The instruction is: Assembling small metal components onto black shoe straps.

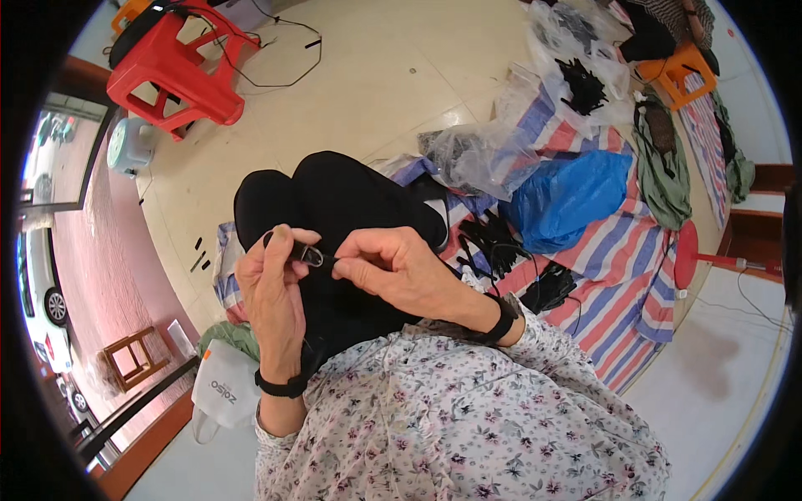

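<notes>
Over my black-clad knees, my left hand point(272, 305) pinches a small black strap-like piece with a shiny metal buckle or ring point(313, 256) at its end. My right hand point(399, 271) is closed in a pinch just right of the metal part. A thin dark bit shows between its fingertips and the ring, but I cannot make out what it is. Black bands circle both my wrists. To the right of my legs, a pile of similar black strips point(493, 246) lies on a striped plastic sheet point(622, 280).
A blue plastic bag point(568, 200) and a clear bag point(480, 159) lie on the sheet. A red stool point(180, 71) stands far left, near a pale blue bin point(129, 146). A white bag point(224, 386) is at my left. Another person point(668, 25) sits far right by an orange stool point(681, 75).
</notes>
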